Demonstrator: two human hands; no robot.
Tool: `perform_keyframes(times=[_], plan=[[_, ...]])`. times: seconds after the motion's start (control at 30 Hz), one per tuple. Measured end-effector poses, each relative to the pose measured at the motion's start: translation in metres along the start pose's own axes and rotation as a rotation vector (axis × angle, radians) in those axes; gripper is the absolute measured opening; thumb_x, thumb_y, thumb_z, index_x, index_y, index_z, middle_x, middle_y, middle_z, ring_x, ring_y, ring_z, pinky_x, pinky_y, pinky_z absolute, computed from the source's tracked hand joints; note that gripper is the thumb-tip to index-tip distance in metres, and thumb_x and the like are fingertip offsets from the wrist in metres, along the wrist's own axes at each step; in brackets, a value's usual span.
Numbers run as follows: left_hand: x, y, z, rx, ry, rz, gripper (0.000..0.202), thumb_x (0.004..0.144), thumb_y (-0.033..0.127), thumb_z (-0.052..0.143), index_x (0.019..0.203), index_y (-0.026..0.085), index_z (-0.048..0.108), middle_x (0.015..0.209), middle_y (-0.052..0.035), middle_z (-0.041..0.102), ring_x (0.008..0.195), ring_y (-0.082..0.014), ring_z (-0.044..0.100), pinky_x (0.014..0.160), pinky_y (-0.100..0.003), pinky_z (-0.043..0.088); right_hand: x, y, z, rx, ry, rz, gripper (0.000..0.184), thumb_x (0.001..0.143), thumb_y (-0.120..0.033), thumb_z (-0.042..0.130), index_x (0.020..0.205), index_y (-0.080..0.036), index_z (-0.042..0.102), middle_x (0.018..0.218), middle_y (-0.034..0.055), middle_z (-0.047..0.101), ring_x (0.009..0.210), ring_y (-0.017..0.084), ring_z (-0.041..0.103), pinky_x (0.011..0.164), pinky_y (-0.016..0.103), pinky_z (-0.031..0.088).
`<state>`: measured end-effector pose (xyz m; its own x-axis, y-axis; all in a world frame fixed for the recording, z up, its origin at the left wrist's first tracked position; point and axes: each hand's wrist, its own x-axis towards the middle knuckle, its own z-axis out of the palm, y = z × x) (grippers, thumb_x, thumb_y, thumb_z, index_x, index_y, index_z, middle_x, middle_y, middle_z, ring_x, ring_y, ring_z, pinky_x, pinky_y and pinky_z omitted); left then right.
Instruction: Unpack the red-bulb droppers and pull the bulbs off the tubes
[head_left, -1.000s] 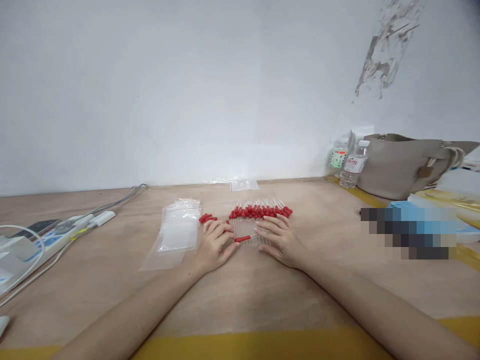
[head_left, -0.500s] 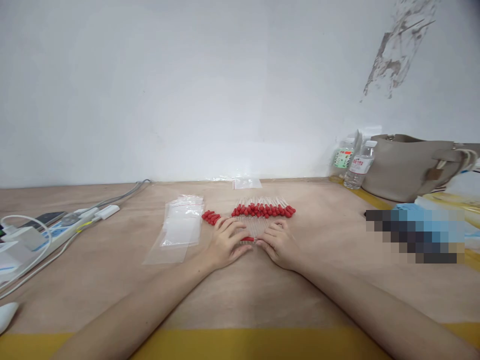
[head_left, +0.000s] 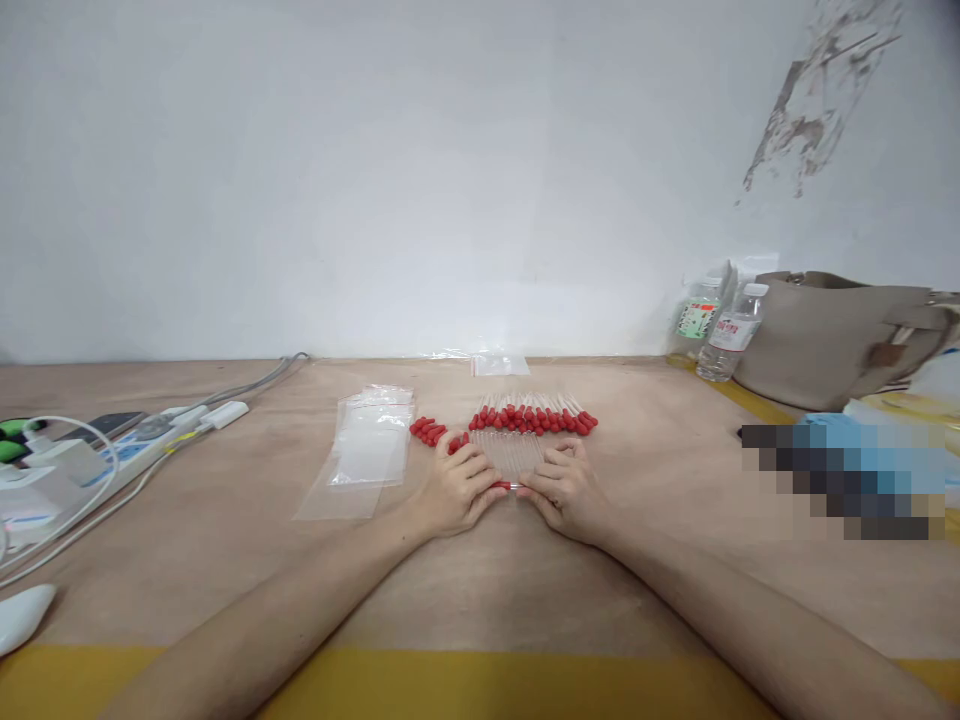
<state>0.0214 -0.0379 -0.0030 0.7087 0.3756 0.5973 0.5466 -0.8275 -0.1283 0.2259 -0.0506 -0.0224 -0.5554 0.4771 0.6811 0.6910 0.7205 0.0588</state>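
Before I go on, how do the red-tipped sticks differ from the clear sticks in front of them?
Colour: the red-tipped sticks have thick red ends; the clear sticks look colourless.
Place: the red-tipped sticks lie farther back; the clear sticks lie nearer, between the left hand and right hand.
Shared: both groups are slender and lie on the table.

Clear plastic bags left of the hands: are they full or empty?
They look empty: the clear bags lie flat on the table, nothing visible inside; the row of red-tipped pieces lies apart.
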Motion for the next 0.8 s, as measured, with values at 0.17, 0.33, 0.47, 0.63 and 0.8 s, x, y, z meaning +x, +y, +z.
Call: perform_keyframes(times=[0.17, 0.33, 0.47, 0.63, 0.8], plan=[[-0.001, 0.000, 0.000, -0.019, -0.023, 0.008, 0.020, 0.085, 0.028, 0.043, 0.079, 0.020, 0.059, 0.073, -0.0014, 0.060, 0.077, -0.0150, 0.051, 0.093, -0.042, 0.023, 0.000, -0.002, -0.006, -0.074, 0.028, -0.071, 0.024, 0.086, -0.027, 0.040, 0.078, -0.021, 0.061, 0.055, -0.0015, 0.053, 0.062, 0.012, 0.040, 0.078, 0.034, 0.024], [-0.002, 0.001, -0.001, -0.051, -0.058, 0.001, 0.022, 0.086, 0.029, 0.040, 0.079, 0.019, 0.059, 0.072, -0.0011, 0.058, 0.075, -0.0143, 0.050, 0.094, -0.041, 0.023, -0.001, -0.004, -0.011, -0.119, 0.033, -0.111, 0.025, 0.087, -0.024, 0.038, 0.076, -0.021, 0.060, 0.053, -0.0018, 0.051, 0.061, 0.011, 0.040, 0.079, 0.034, 0.024], [-0.001, 0.003, -0.004, -0.072, -0.080, -0.006, 0.022, 0.086, 0.029, 0.040, 0.079, 0.020, 0.059, 0.072, -0.0010, 0.058, 0.075, -0.0141, 0.051, 0.094, -0.041, 0.024, -0.002, -0.005, -0.011, -0.063, 0.010, -0.079, 0.024, 0.086, -0.026, 0.040, 0.075, -0.022, 0.061, 0.055, -0.0020, 0.054, 0.063, 0.012, 0.041, 0.080, 0.035, 0.023], [0.001, 0.005, -0.002, -0.077, -0.058, 0.003, 0.019, 0.084, 0.032, 0.043, 0.083, 0.020, 0.059, 0.078, -0.0022, 0.060, 0.081, -0.0155, 0.052, 0.093, -0.040, 0.026, 0.000, -0.010, -0.009, 0.152, -0.145, 0.143, 0.036, 0.088, -0.031, 0.035, 0.062, -0.019, 0.056, 0.056, -0.0014, 0.058, 0.063, 0.012, 0.043, 0.078, 0.035, 0.021], [0.002, 0.005, 0.002, -0.036, 0.027, 0.072, 0.014, 0.083, 0.026, 0.046, 0.080, 0.019, 0.058, 0.077, -0.0002, 0.062, 0.083, -0.0150, 0.052, 0.093, -0.040, 0.026, 0.006, -0.014, -0.007, 0.277, -0.237, 0.177, 0.038, 0.090, -0.029, 0.031, 0.064, -0.018, 0.055, 0.060, -0.0022, 0.060, 0.064, 0.010, 0.043, 0.073, 0.032, 0.021]])
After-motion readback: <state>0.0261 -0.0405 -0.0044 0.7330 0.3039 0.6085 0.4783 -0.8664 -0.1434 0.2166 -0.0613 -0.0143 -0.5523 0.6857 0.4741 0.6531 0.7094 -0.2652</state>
